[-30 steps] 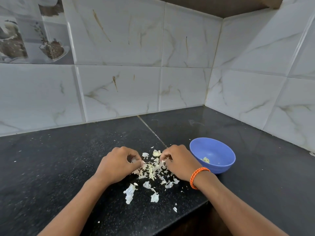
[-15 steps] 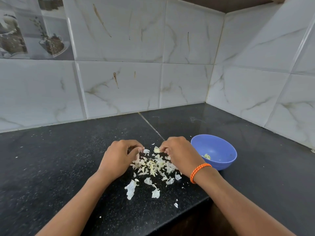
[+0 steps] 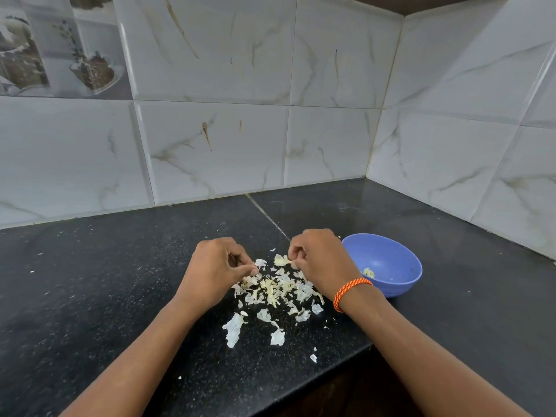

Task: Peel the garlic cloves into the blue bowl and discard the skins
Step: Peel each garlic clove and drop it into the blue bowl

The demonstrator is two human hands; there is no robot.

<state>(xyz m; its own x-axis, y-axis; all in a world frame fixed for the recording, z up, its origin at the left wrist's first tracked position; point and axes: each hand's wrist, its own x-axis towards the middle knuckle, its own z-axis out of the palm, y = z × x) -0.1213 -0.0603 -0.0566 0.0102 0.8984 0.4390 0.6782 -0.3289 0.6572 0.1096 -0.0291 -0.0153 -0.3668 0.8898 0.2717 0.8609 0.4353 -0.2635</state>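
left hand (image 3: 215, 267): grip pinching skins (image 3: 276, 291) | right hand (image 3: 320, 261): grip pinching 1 skin flake (image 3: 282, 260), likely gathering for discard | blue bowl (image 3: 400, 284) beside, on counter (image 3: 120, 281)

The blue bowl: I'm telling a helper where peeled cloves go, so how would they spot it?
On the black countertop near the tiled corner, look just past the right hand. The blue bowl is the only container, round, holding a pale garlic piece.
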